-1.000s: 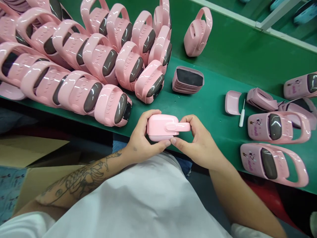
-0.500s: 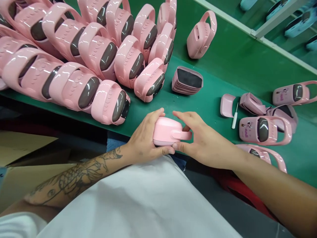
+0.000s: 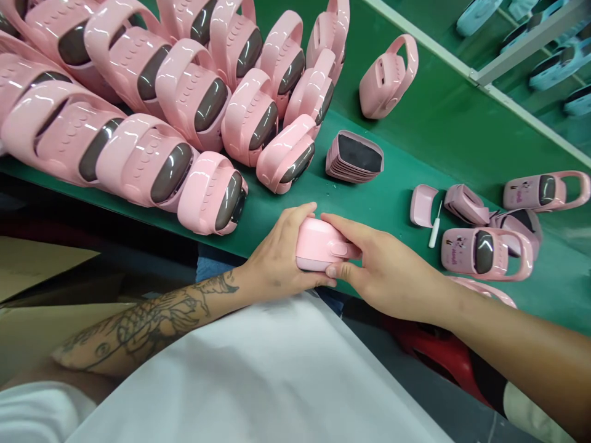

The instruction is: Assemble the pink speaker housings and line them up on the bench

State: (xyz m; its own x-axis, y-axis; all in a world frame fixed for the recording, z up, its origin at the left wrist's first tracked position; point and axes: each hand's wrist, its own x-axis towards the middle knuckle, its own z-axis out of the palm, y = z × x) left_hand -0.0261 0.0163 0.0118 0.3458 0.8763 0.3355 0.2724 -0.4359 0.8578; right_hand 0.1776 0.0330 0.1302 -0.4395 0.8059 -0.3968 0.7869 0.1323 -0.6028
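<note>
At near edge of green surface [image 3: 397,197], close to torso: small pink rounded plastic case [image 3: 318,245], gripped at both ends. Left hand [image 3: 279,261] wrapped round left end, thumb underneath. Right hand [image 3: 392,274] grasping right end, fingers over protruding tab. Long axis left-to-right, tab end toward right hand; equally near both. Heap of pink handled shells with dark lenses [image 3: 184,111] apart, far left.
</note>
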